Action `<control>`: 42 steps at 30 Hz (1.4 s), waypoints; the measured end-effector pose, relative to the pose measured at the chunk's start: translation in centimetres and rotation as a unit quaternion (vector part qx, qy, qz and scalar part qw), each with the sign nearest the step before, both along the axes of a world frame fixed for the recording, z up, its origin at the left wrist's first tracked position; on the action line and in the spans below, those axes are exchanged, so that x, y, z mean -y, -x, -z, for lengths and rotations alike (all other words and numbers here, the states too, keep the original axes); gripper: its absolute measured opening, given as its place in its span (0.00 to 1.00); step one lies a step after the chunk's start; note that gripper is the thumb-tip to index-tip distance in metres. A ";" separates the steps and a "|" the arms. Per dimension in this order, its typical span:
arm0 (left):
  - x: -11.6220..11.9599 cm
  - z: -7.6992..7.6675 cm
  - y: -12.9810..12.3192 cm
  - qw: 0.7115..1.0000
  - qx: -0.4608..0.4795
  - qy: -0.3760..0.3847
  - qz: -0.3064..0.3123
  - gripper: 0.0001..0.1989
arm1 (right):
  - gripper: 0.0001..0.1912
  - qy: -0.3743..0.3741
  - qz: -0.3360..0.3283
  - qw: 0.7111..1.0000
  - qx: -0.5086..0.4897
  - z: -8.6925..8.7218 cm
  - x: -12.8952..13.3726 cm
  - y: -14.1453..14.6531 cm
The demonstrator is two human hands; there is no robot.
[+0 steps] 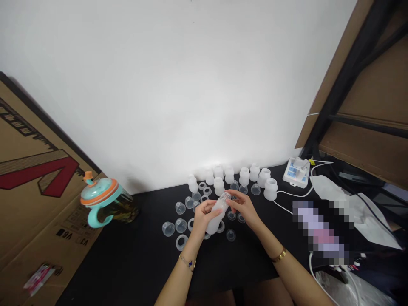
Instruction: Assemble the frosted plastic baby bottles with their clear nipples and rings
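My left hand (205, 215) is closed around the body of a translucent white baby bottle (214, 219), which leans with its top up and to the right. At that top, the fingers of my right hand (242, 207) pinch a clear cap or nipple piece (225, 196); which of these it is I cannot tell. Around my hands lie several clear domed caps (181, 225) and white screw rings (181, 242). Behind them stand several open white bottles (244, 176), roughly in a row.
A power strip (296, 172) with a plugged-in white cable lies at the right rear. On the left stands a large jug (111, 202) with a turquoise lid, beside a cardboard box (38, 204). The white wall (197, 93) borders the black table (134, 259). Crumpled white sheets (357, 212) lie at right.
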State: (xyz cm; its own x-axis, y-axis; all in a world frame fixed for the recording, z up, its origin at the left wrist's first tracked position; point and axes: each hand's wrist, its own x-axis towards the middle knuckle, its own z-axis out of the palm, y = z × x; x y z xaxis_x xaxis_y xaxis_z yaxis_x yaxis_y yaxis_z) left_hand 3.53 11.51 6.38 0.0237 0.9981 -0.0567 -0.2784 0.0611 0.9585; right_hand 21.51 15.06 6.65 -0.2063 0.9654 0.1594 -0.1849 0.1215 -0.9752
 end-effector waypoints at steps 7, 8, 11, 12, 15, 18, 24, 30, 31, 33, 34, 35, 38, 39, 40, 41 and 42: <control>0.0 -0.2 0.1 1.000 0.002 0.018 0.017 0.22 | 0.23 0.004 -0.004 1.000 -0.010 -0.2 0.2 0.0; -0.1 -0.2 0.2 1.000 0.006 0.021 0.019 0.22 | 0.23 0.004 -0.006 1.000 -0.013 -0.2 0.2 0.0; -0.1 -0.2 0.2 0.999 0.018 0.030 0.020 0.21 | 0.22 0.005 -0.010 1.000 -0.019 -0.3 0.2 0.1; -0.1 -0.2 0.2 0.999 0.019 0.033 0.021 0.21 | 0.22 0.004 -0.011 1.000 -0.020 -0.3 0.2 0.1; -0.2 0.0 0.3 0.999 0.020 0.044 0.021 0.21 | 0.22 0.005 -0.016 1.000 -0.018 -0.5 0.3 0.1; -0.3 0.1 0.3 0.998 0.027 0.054 0.028 0.21 | 0.23 0.004 -0.025 0.999 -0.020 -0.6 0.4 0.0; -0.3 0.2 0.4 0.996 0.053 0.058 0.050 0.20 | 0.22 -0.001 -0.044 0.998 -0.037 -0.6 0.5 0.0; -0.3 0.5 0.5 0.992 0.076 0.069 0.073 0.19 | 0.23 -0.012 -0.070 0.997 -0.044 -0.4 0.5 -0.2; -0.2 0.5 0.6 0.991 0.080 0.071 0.080 0.19 | 0.24 -0.013 -0.075 0.996 -0.044 -0.3 0.5 -0.2; -0.2 0.6 0.6 0.989 0.085 0.075 0.094 0.20 | 0.25 -0.015 -0.087 0.995 -0.047 -0.2 0.5 -0.3; -0.2 0.6 0.6 0.988 0.088 0.077 0.101 0.21 | 0.25 -0.016 -0.094 0.994 -0.050 -0.2 0.5 -0.3; -0.2 0.7 0.6 0.987 0.091 0.080 0.107 0.22 | 0.25 -0.016 -0.101 0.993 -0.055 -0.2 0.5 -0.3; -0.2 0.9 0.6 0.986 0.099 0.084 0.109 0.24 | 0.25 -0.017 -0.115 0.991 -0.065 -0.3 0.5 -0.3; -0.2 0.9 0.6 0.985 0.102 0.086 0.106 0.25 | 0.24 -0.018 -0.116 0.991 -0.068 -0.4 0.6 -0.2; -0.2 1.0 0.6 0.985 0.105 0.087 0.102 0.25 | 0.24 -0.020 -0.116 0.990 -0.071 -0.4 0.6 -0.2; -0.2 1.0 0.6 0.985 0.109 0.088 0.098 0.26 | 0.25 -0.022 -0.115 0.990 -0.074 -0.4 0.6 -0.2; -0.2 1.0 0.5 0.985 0.115 0.090 0.095 0.27 | 0.25 -0.026 -0.112 0.991 -0.074 -0.4 0.5 -0.1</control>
State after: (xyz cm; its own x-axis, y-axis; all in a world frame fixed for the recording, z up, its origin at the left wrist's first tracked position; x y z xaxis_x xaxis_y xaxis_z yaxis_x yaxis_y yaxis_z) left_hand 3.00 11.67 5.37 0.2416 0.9487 -0.2039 -0.4542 0.2962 0.8402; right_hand 21.64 14.52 7.06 -0.3844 0.8882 0.2515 -0.3537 0.1099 -0.9289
